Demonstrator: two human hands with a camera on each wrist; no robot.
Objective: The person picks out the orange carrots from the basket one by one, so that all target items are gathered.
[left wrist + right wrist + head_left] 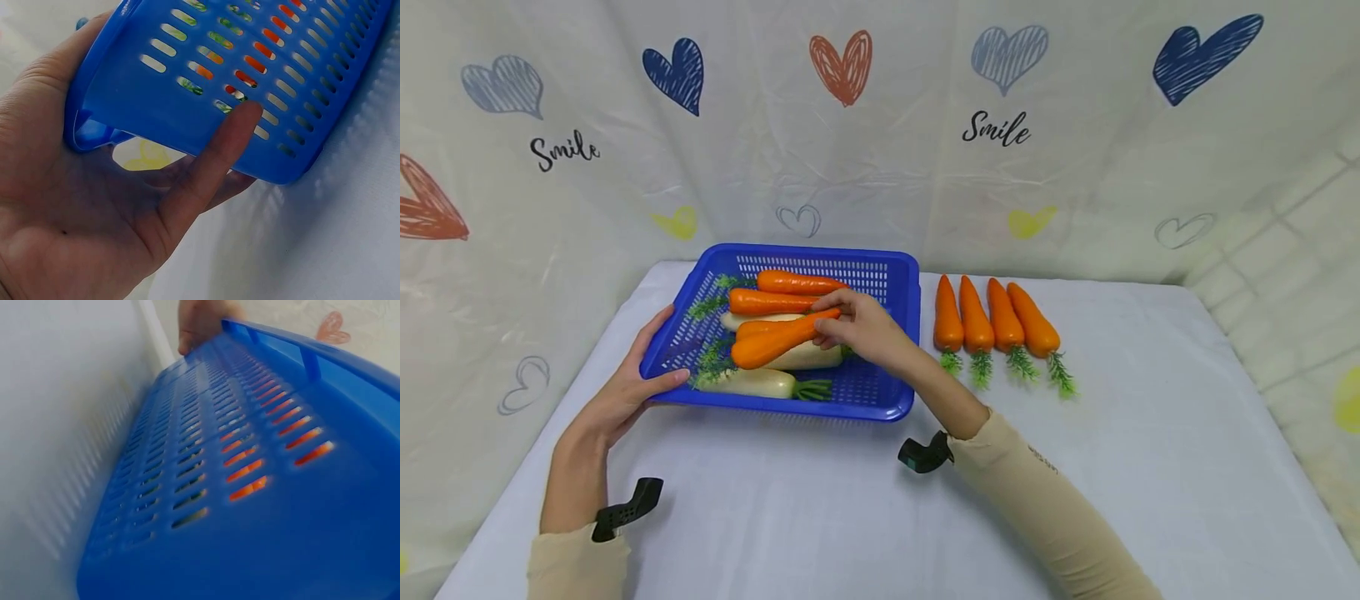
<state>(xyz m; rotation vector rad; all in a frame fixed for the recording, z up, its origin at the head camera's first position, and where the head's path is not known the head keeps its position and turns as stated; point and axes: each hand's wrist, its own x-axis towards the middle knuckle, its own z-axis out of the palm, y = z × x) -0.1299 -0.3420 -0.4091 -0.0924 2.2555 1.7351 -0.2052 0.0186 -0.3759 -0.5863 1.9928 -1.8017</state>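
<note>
A blue plastic basket (pixel 850 408) with slotted walls stands on the table, holding orange carrots (pixel 778 302) and white radishes (pixel 748 383) with green tops. My left hand (pixel 617 400) grips its left end, fingers and thumb around the rim and wall, as the left wrist view shows up close. Inside the basket, my right hand (pixel 872 329) pinches a carrot (pixel 767 346) near its narrow tip; the thick end points left, above other vegetables. Only the basket's slotted wall (pixel 269 544) and the left hand (pixel 203 325) at its far end appear in the right wrist view.
Several carrots (pixel 975 321) lie in a row right of the basket, tips away and green tops toward me. A white cloth (pixel 1112 467) covers the table. Behind hangs a pale curtain (pixel 910 150) printed with hearts.
</note>
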